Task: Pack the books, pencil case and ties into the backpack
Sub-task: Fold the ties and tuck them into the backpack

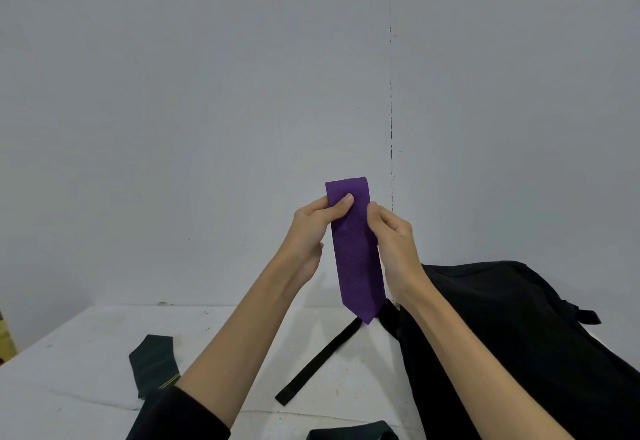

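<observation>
Dark sleeve [180, 415] aside, the folded purple tie [355, 249] is pinched above the tabletop [86, 353], left of the backpack [519, 335], by both hands [311, 228] [391, 235]. Light, soft, slippery cloth is judged; the fold is best gripped.

- The black backpack [512, 335] runs off the right and bottom edges, so its opening cannot be made out.
- The dark green tie [154, 363] disappears under the left forearm; its far end is hidden.
- A second dark green piece [353, 432] is cut by the bottom edge (tie or not, cannot tell).
- The purple tie [355, 249] is folded; its rear layers and the fingers behind it are hidden.
- A yellow object [5, 339] at the left edge is mostly cropped.
</observation>
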